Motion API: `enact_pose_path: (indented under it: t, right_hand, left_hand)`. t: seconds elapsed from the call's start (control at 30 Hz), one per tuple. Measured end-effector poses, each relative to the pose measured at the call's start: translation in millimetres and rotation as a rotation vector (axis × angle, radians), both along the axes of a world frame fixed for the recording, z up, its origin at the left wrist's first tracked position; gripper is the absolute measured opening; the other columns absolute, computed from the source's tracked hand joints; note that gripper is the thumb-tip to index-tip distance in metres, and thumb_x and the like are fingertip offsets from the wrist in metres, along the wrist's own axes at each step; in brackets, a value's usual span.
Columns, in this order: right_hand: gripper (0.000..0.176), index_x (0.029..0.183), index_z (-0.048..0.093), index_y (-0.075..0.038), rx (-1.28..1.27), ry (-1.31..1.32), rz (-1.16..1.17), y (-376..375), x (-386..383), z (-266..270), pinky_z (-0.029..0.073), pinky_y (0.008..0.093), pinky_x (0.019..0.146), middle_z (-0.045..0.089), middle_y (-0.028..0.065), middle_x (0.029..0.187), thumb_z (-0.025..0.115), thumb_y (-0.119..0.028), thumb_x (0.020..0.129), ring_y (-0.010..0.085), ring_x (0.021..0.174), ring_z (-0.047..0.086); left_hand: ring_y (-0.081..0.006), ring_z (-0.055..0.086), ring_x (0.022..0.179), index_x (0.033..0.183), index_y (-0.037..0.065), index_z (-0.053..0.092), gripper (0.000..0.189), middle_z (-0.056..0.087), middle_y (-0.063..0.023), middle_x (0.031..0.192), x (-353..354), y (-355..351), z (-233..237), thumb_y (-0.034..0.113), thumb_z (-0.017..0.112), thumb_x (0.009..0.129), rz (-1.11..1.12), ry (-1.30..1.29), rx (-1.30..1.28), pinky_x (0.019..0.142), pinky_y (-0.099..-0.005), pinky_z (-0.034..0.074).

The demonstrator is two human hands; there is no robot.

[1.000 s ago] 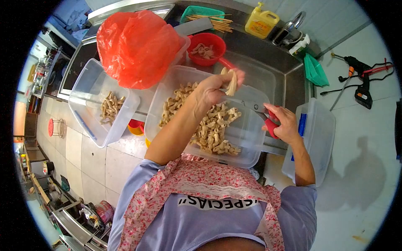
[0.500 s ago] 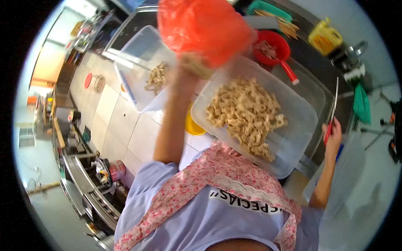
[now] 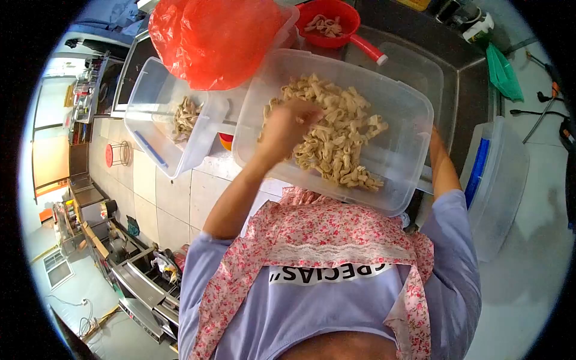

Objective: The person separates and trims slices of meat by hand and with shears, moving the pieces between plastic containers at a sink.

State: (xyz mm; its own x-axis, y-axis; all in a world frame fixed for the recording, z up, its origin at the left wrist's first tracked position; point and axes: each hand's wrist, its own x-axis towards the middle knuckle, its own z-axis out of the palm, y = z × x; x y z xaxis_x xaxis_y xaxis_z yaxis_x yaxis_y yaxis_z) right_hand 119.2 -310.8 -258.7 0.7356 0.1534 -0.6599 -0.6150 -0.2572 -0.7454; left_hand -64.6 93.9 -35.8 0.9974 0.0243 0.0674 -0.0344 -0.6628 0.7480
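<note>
My left hand [image 3: 294, 123] is over the left part of a heap of pale tan, knobbly strips [image 3: 339, 135], its fingers curled and smeared by motion. The heap lies in a large clear plastic tub [image 3: 399, 138] tilted in front of my apron. At the tub's right side, my right hand [image 3: 437, 139] reaches down past the rim, and its fingers are hidden. A red plastic bag [image 3: 210, 45] stands beyond my left hand, near the tub's far left corner.
On the left, a second clear tub [image 3: 144, 108] holds a smaller pile of similar strips [image 3: 187, 117]. A red handled strainer or bowl [image 3: 329, 25] with pale pieces sits at the back. On the right are a green bag [image 3: 505, 75] and a blue-edged clear container [image 3: 501, 192].
My left hand has moved from the red bag down to the strips. My right hand, which held red-handled scissors, has lowered behind the tub's side; the scissors no longer show.
</note>
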Motion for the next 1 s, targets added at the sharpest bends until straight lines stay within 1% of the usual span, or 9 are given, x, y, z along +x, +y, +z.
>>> enact_pose_path:
  t: [0.07, 0.17, 0.3, 0.47, 0.57, 0.6, 0.67, 0.93, 1.0]
  right_hand:
    - [0.032, 0.113, 0.053, -0.004, 0.014, 0.051, -0.055, 15.5, -4.9, -6.8, 0.035, 0.0273, 0.037, 0.057, 0.0020, 0.067, 0.064, -0.014, 0.084, 0.0100, 0.048, 0.049]
    - [0.032, 0.113, 0.053, -0.004, 0.024, 0.071, -0.147, 27.3, -9.4, -14.5, 0.036, 0.0278, 0.038, 0.058, 0.0020, 0.068, 0.064, -0.014, 0.084, 0.0099, 0.049, 0.050]
    - [0.032, 0.113, 0.054, -0.005, 0.047, 0.008, -0.279, 15.6, -11.5, -15.9, 0.036, 0.0284, 0.038, 0.058, 0.0020, 0.070, 0.064, -0.014, 0.084, 0.0098, 0.050, 0.050]
    - [0.036, 0.117, 0.053, -0.006, -0.075, -0.295, -0.337, -10.5, -16.9, 32.9, 0.039, 0.0271, 0.042, 0.060, 0.0020, 0.076, 0.066, -0.014, 0.084, 0.0089, 0.055, 0.052]
    - [0.048, 0.127, 0.050, -0.008, -0.206, -0.586, -0.430, -17.7, -24.1, 75.9, 0.042, 0.0206, 0.052, 0.060, 0.0007, 0.086, 0.069, -0.015, 0.083, 0.0064, 0.065, 0.053]
    - [0.051, 0.129, 0.049, -0.009, -0.155, -0.635, -0.406, -16.4, -29.4, 97.9, 0.042, 0.0200, 0.054, 0.060, 0.0004, 0.087, 0.069, -0.015, 0.083, 0.0062, 0.067, 0.053]
    - [0.057, 0.134, 0.046, -0.009, -0.060, -0.731, -0.364, -3.3, -46.3, 158.4, 0.043, 0.0189, 0.057, 0.059, -0.0002, 0.090, 0.070, -0.014, 0.082, 0.0060, 0.069, 0.053]
    - [0.098, 0.141, 0.031, -0.008, 0.695, -0.293, 0.391, 80.8, -114.0, 289.0, 0.043, 0.0250, 0.067, 0.053, -0.0002, 0.092, 0.067, -0.065, 0.070, 0.0087, 0.077, 0.052]
    - [0.099, 0.141, 0.030, -0.006, 0.822, -0.051, 0.537, 91.8, -132.1, 292.6, 0.043, 0.0258, 0.067, 0.052, 0.0006, 0.093, 0.066, -0.064, 0.071, 0.0109, 0.078, 0.052]
  left_hand:
    - [-0.0252, 0.057, 0.102, 0.093, 0.012, 0.065, 0.013, 0.061, -0.0081, 0.103, 7.6, -19.7, -41.1, 0.018, 0.063, 0.081, -0.233, 0.022, 0.545, 0.086, -0.0447, 0.041]
    - [-0.0254, 0.052, 0.110, 0.095, 0.014, 0.064, 0.017, 0.058, -0.0076, 0.107, 18.2, -19.1, -49.0, 0.023, 0.064, 0.080, -0.308, 0.150, 0.743, 0.088, -0.0473, 0.038]
    - [-0.0242, 0.059, 0.097, 0.093, 0.014, 0.064, 0.016, 0.062, -0.0070, 0.098, 17.3, 1.1, -30.7, 0.024, 0.066, 0.081, -0.226, 0.264, 0.434, 0.085, -0.0396, 0.042]
    - [-0.0134, 0.061, 0.092, 0.107, -0.001, 0.058, 0.032, 0.064, -0.0034, 0.092, 19.7, 24.6, 0.4, 0.029, 0.056, 0.094, -0.071, 0.340, -0.712, 0.081, -0.0299, 0.048]
    - [-0.0127, 0.060, 0.095, 0.111, 0.002, 0.057, 0.031, 0.064, -0.0047, 0.100, 22.4, 31.8, 1.7, 0.029, 0.054, 0.095, 0.069, 0.377, -0.993, 0.084, -0.0266, 0.046]
    - [-0.0126, 0.056, 0.103, 0.113, 0.002, 0.055, 0.032, 0.060, -0.0057, 0.112, 24.9, 35.2, 19.3, 0.028, 0.051, 0.096, 0.002, 0.407, -0.703, 0.090, -0.0285, 0.045]
    - [-0.0170, 0.055, 0.109, 0.115, 0.002, 0.054, 0.033, 0.056, -0.0069, 0.119, 30.4, 27.3, 28.6, 0.029, 0.051, 0.096, 0.037, 0.320, -0.804, 0.095, -0.0340, 0.044]
    - [-0.0331, 0.041, 0.127, 0.137, 0.012, 0.036, 0.056, 0.042, -0.0130, 0.138, 58.2, 20.0, 28.3, 0.044, 0.048, 0.092, -0.255, 0.284, -1.663, 0.104, -0.0559, 0.034]
    - [-0.0318, 0.048, 0.118, 0.119, 0.015, 0.047, 0.038, 0.045, -0.0136, 0.135, 62.9, 16.2, 31.5, 0.037, 0.056, 0.090, -0.233, 0.264, -1.710, 0.099, -0.0562, 0.037]
